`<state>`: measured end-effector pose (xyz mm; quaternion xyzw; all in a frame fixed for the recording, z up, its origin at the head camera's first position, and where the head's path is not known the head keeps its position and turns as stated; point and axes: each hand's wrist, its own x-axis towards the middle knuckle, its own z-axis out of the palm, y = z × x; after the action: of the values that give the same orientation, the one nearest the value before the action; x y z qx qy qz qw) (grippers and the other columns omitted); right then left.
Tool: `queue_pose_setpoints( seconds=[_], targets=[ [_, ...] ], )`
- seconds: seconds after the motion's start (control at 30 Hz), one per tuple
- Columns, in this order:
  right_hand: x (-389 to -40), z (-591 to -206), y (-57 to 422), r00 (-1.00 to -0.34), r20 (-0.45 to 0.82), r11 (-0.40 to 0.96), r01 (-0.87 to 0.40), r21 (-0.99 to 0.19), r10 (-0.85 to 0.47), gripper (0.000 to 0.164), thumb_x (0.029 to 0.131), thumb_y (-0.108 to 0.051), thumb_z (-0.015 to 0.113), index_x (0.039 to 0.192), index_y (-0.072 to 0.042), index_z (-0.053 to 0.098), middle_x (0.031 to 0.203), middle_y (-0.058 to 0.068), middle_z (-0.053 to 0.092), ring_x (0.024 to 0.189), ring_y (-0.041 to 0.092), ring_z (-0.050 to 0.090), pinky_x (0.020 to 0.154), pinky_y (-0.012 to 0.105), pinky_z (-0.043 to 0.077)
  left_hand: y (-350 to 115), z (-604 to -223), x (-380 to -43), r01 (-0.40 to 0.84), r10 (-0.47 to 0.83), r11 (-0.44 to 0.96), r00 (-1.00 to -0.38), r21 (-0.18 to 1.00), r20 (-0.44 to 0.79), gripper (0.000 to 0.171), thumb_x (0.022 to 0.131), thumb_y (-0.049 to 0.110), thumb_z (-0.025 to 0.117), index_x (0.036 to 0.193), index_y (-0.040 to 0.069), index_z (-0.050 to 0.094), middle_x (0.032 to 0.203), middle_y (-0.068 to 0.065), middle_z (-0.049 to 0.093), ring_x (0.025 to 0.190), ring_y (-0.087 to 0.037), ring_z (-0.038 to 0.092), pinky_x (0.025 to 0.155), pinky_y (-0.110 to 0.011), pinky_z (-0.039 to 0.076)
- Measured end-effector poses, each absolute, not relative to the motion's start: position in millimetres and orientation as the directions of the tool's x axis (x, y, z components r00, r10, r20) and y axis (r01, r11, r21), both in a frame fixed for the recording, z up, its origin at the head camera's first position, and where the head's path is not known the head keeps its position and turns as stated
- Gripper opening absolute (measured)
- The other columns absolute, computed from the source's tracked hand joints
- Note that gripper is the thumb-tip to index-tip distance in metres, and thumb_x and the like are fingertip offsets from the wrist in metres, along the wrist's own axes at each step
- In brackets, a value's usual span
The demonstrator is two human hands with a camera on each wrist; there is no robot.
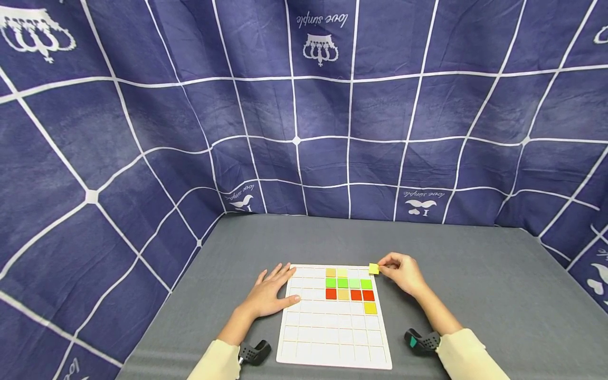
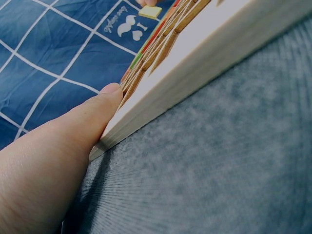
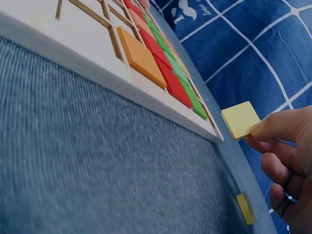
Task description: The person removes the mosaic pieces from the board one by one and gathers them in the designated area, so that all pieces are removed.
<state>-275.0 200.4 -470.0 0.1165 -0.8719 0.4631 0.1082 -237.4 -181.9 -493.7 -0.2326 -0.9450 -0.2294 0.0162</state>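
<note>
My right hand [image 1: 402, 272] pinches a small square yellow tile [image 1: 374, 269] between thumb and forefinger. In the right wrist view the pinched tile [image 3: 241, 120] is tilted and held in the air, just off the board's far right corner. The white gridded board [image 1: 313, 338] lies flat on the table. Its far right part bears several coloured tiles: orange and pale yellow, a row of greens [image 1: 342, 283], a row of reds and tan, and one amber tile [image 1: 370, 308]. My left hand [image 1: 268, 295] lies with fingers spread at the board's left edge, thumb on its surface.
In the right wrist view another yellow tile [image 3: 245, 208] is on the table, below my right hand. The grey table [image 1: 451, 253] extends around the board. A blue curtain [image 1: 323, 116] with white lines stands behind and at the sides.
</note>
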Motion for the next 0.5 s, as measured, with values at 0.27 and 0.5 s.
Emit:
queue_pose_setpoints(
  seconds=[0.27,0.5],
  targets=[
    [-272.8,-469.0,210.3,-0.954,0.287,0.544,-0.289,-0.788,-0.092,0.004,0.08,0.001,0.074,0.082,-0.001,0.072,0.071,0.003,0.067,0.055,0.006,0.051,0.05,0.021,0.042,-181.3,-494.5,-238.5,0.445,0.431,0.788,-0.892,0.427,0.134,0.079,0.089,0.06,0.057,0.151,0.014,0.04,0.156,-0.007,0.033,0.145,-0.029,0.024,0.112,-0.061,0.009],
    [-271.9,-467.1,218.0,-0.957,0.28,0.562,-0.274,-0.781,-0.077,0.004,0.081,0.001,0.074,0.083,-0.001,0.072,0.072,0.004,0.068,0.054,0.006,0.052,0.049,0.022,0.042,-181.1,-492.6,-237.8,0.442,0.43,0.787,-0.893,0.429,0.131,0.078,0.088,0.059,0.057,0.151,0.015,0.04,0.156,-0.007,0.033,0.145,-0.029,0.024,0.112,-0.061,0.009]
  ],
)
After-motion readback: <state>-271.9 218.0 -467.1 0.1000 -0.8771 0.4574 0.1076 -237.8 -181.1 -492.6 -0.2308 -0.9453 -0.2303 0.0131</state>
